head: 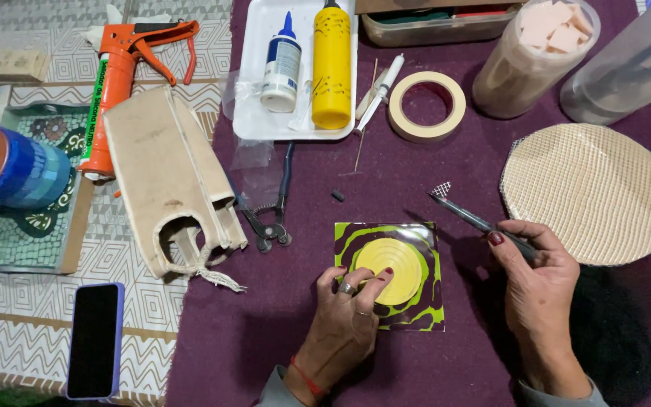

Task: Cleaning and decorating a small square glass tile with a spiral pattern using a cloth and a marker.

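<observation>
Pinning the yellow disc (391, 269) with fingertips: left hand (346, 313) lies flat-ish on the green-and-dark swirl tile (417, 243), fingers pressing, not clenched around anything. Tile sits low-centre on the purple cloth (265, 339), edges roughly square to the viewer.

Right hand (540, 290) grasps a slim dark pen-like tool (469, 215), tip up-left, off the tile's top-right corner, not touching it. A small mesh scrap (441, 189) lies at the tip.

Open room: bare cloth below and left of the tile; a clear strip above it up to the white tray (254, 124). A small dark bit (338, 196) lies in that strip. Pliers (269, 222) just left of the tile's top-left corner. Round mesh-covered disc (588, 192) close on the right, beside the right hand.

Containers:
- white tray: white glue bottle with blue cap (281, 64), yellow bottle (331, 66).
- clear round tub (529, 64): pinkish square pieces.
- second clear tub (631, 64): contents unclear.
- shallow box (435, 26) at top edge: contents can't tell.

Masking tape roll (426, 105) and syringe (382, 87) right of the tray. Off the cloth, left: orange caulking gun (126, 71), beige fabric piece (167, 177), blue-banded pot (13, 166) on a mosaic tray (16, 245), phone (94, 339).
</observation>
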